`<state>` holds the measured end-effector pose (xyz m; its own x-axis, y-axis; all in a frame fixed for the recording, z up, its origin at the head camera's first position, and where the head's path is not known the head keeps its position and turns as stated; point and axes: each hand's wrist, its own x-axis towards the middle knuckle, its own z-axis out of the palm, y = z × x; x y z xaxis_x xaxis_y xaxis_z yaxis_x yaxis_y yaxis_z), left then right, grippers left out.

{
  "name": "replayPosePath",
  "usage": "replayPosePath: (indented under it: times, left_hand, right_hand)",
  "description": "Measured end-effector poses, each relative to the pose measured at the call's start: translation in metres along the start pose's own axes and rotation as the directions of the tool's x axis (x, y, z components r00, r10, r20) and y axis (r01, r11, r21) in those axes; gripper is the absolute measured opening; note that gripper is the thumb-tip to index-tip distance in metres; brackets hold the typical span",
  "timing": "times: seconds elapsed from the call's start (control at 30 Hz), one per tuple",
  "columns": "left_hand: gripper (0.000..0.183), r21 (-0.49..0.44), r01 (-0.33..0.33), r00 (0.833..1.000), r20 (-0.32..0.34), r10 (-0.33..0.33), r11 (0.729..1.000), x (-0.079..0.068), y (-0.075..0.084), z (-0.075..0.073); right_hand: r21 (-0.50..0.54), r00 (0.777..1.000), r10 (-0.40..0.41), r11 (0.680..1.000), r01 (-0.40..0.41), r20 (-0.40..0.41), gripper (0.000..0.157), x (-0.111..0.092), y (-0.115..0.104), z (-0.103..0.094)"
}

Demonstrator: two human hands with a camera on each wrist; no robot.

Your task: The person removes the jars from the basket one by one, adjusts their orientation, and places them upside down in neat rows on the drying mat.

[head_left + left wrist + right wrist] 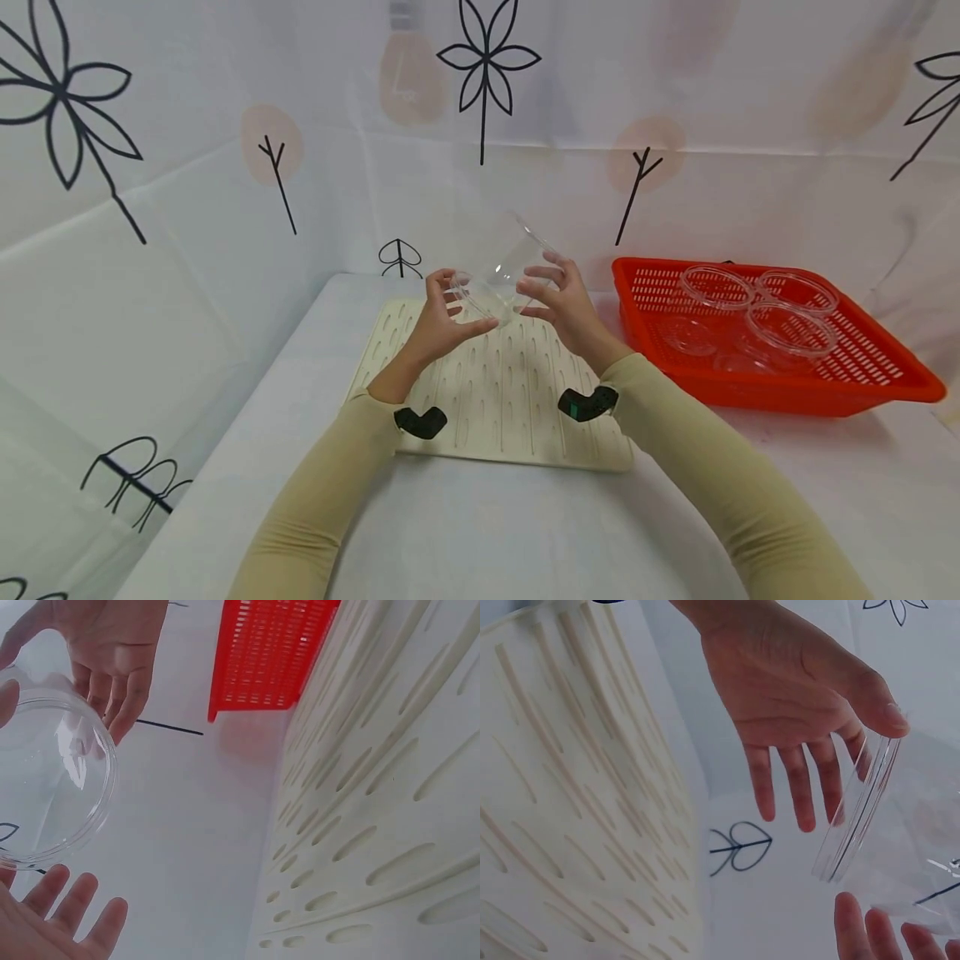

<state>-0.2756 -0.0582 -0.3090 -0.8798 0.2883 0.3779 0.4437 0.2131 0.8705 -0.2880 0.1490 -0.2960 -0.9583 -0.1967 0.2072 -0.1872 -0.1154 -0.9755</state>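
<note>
Near the middle of the head view, a clear round container (510, 279) is held up, tilted, over the 12 o'clock end of a cream ridged mat (487, 400). The left hand (441, 325), at the container's 8 o'clock side, is partly closed, gripping the rim between the thumb and the fingers on its far side. The right hand (562, 307), at its 3 o'clock side, is half curled around it, fingers spread. The mat lies on the white surface (540, 533). At the mat's 2 o'clock, a red perforated basket (720, 387) holds several clear round pieces (791, 329); whether these are lids or containers cannot be told. Beyond the surface, at 12 o'clock, a white backdrop (345, 192) bears black flower and plant drawings.
</note>
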Motion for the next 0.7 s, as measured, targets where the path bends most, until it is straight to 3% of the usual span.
replayPosePath:
  times: [0.2, 0.7]
  left_hand:
    - [0.091, 0.006, 0.024, 0.999, -0.035, -0.024, 1.000, 0.010, -0.035, -0.001]
    - [0.090, 0.089, 0.103, 0.994, -0.029, -0.101, 0.991, -0.001, -0.052, -0.027]
  right_hand:
    - [-0.012, 1.000, -0.007, 1.000, 0.007, 0.001, 0.068, 0.006, -0.004, 0.002]
    - [-0.076, 1.000, -0.015, 0.997, 0.013, -0.020, 0.071, 0.011, -0.007, 0.001]
